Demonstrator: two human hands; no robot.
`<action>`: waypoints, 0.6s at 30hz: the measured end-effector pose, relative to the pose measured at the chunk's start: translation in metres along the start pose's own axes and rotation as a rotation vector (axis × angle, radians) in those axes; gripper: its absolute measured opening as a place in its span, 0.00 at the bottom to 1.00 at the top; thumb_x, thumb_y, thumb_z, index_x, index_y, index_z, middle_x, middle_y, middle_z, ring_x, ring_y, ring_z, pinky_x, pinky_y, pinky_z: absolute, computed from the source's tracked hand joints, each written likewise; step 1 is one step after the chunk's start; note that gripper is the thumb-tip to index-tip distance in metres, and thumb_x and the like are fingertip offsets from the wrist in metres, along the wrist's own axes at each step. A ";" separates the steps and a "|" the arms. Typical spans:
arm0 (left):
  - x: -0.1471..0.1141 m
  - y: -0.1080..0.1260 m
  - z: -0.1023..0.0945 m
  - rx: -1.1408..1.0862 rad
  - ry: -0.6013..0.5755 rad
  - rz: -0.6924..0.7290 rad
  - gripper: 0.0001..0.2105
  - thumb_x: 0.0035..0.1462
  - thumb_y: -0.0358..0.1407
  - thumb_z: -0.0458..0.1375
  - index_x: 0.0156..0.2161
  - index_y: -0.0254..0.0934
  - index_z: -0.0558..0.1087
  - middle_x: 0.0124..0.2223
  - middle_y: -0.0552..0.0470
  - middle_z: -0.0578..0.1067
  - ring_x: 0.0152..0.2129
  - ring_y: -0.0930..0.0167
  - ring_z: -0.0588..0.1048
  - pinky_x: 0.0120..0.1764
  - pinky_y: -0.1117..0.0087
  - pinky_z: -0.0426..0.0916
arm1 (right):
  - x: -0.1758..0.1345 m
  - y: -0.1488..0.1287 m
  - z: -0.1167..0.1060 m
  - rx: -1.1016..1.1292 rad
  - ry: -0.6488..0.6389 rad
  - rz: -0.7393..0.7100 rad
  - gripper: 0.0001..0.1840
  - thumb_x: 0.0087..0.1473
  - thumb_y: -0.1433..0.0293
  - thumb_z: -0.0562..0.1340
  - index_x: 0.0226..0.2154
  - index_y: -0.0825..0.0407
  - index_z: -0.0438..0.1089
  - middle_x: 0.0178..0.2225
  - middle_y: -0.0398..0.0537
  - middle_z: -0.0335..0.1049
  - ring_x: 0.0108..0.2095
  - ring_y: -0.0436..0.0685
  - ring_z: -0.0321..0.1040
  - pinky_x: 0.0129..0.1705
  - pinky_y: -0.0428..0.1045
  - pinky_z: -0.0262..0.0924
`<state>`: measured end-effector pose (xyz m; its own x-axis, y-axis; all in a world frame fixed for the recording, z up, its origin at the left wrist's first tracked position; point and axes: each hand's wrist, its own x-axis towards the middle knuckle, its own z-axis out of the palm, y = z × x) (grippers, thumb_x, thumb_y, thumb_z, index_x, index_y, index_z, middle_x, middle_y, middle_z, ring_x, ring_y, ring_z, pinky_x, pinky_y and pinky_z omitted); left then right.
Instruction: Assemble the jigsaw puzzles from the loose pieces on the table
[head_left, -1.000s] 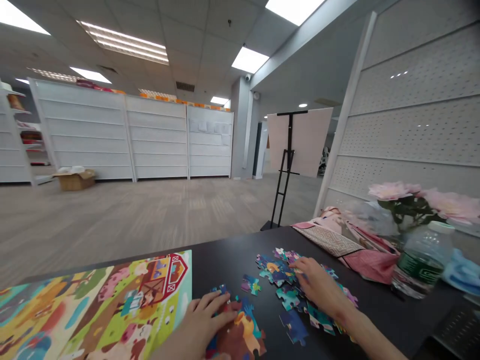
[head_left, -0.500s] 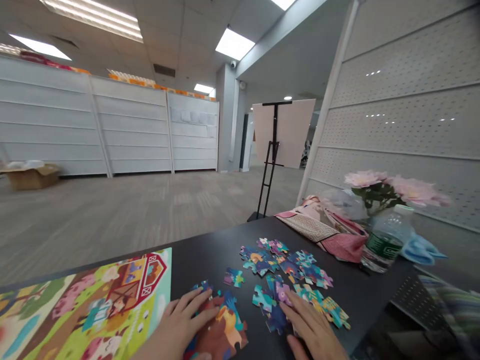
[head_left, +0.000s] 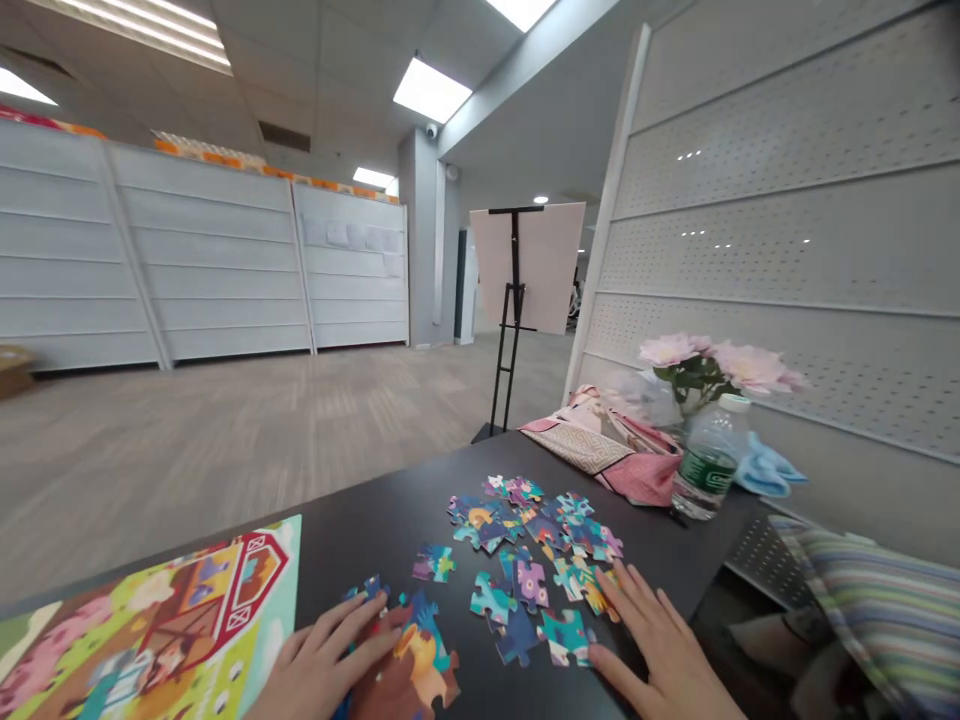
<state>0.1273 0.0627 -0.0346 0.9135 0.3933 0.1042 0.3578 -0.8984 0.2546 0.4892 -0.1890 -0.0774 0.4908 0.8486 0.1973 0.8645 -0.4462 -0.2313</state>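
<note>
My left hand (head_left: 326, 650) lies flat with its fingers stretched over a joined section of jigsaw puzzle (head_left: 409, 665), mostly brown with an orange animal. At the right of the loose pieces, my right hand (head_left: 664, 640) has its fingers spread. Its thumb tip touches or nearly touches a teal puzzle piece (head_left: 566, 637), and the index finger reaches a yellow and teal piece (head_left: 592, 590). Between the hands lie a dark blue piece (head_left: 516, 637), another teal piece (head_left: 491, 598) and a purple piece (head_left: 530, 584). A small piece (head_left: 434, 563) sits apart, nearer the left hand.
A heap of puzzle pieces (head_left: 480, 520) lies farther back on the black table (head_left: 352, 540). The farm picture board (head_left: 172, 630) is at left. A pink fabric pouch (head_left: 637, 470), a water bottle (head_left: 709, 465), flowers (head_left: 705, 365) and a blue cloth (head_left: 769, 467) stand at right.
The view has turned right. My right hand has moved right, off the purple and dark blue pieces, and its fingers are more spread. A teal piece now shows beside its thumb.
</note>
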 end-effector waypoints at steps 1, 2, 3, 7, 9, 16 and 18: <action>0.000 -0.001 0.000 -0.002 0.002 0.001 0.26 0.60 0.52 0.59 0.63 0.57 0.65 0.68 0.51 0.62 0.62 0.52 0.63 0.56 0.55 0.65 | 0.003 -0.004 -0.003 0.004 -0.017 0.012 0.44 0.53 0.44 0.62 0.66 0.46 0.57 0.69 0.52 0.48 0.69 0.72 0.43 0.68 0.70 0.44; -0.001 -0.001 0.001 -0.005 0.005 0.004 0.26 0.60 0.52 0.59 0.63 0.57 0.65 0.68 0.51 0.62 0.62 0.53 0.63 0.56 0.55 0.65 | 0.006 -0.007 -0.005 0.008 -0.026 0.028 0.48 0.50 0.43 0.63 0.67 0.47 0.55 0.69 0.53 0.48 0.69 0.73 0.42 0.68 0.71 0.43; -0.001 -0.001 0.001 -0.009 0.009 0.008 0.26 0.60 0.52 0.59 0.63 0.57 0.65 0.68 0.51 0.62 0.63 0.53 0.63 0.57 0.55 0.64 | 0.009 -0.010 -0.007 0.011 -0.028 0.043 0.51 0.48 0.43 0.65 0.67 0.48 0.54 0.69 0.55 0.47 0.69 0.74 0.41 0.68 0.71 0.42; -0.001 0.000 -0.002 0.002 0.012 0.011 0.26 0.60 0.51 0.59 0.63 0.56 0.66 0.68 0.51 0.62 0.63 0.54 0.63 0.57 0.56 0.65 | 0.005 -0.011 -0.008 0.011 0.051 0.009 0.39 0.56 0.48 0.60 0.66 0.43 0.56 0.70 0.51 0.45 0.69 0.73 0.39 0.66 0.72 0.45; -0.001 0.003 -0.004 0.019 0.003 0.005 0.26 0.60 0.50 0.60 0.63 0.56 0.66 0.67 0.51 0.62 0.62 0.53 0.64 0.55 0.56 0.66 | -0.005 -0.009 -0.006 -0.003 0.088 -0.062 0.30 0.60 0.52 0.57 0.63 0.37 0.61 0.69 0.47 0.48 0.69 0.73 0.40 0.64 0.73 0.48; -0.003 0.009 -0.008 -0.007 0.014 -0.007 0.28 0.58 0.45 0.59 0.63 0.54 0.65 0.69 0.51 0.60 0.63 0.52 0.62 0.57 0.53 0.64 | -0.033 -0.014 -0.006 0.099 0.158 -0.151 0.22 0.60 0.59 0.57 0.56 0.37 0.71 0.60 0.48 0.68 0.61 0.69 0.63 0.59 0.65 0.62; -0.004 0.009 -0.008 -0.009 0.012 -0.011 0.27 0.58 0.45 0.59 0.63 0.54 0.65 0.69 0.51 0.60 0.63 0.53 0.61 0.57 0.54 0.64 | -0.030 -0.015 -0.008 0.125 0.182 -0.097 0.24 0.59 0.57 0.59 0.57 0.42 0.70 0.58 0.52 0.71 0.59 0.69 0.66 0.59 0.62 0.64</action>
<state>0.1258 0.0543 -0.0252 0.9071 0.4055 0.1129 0.3659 -0.8922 0.2646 0.4626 -0.2099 -0.0727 0.4273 0.8156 0.3903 0.8940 -0.3168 -0.3169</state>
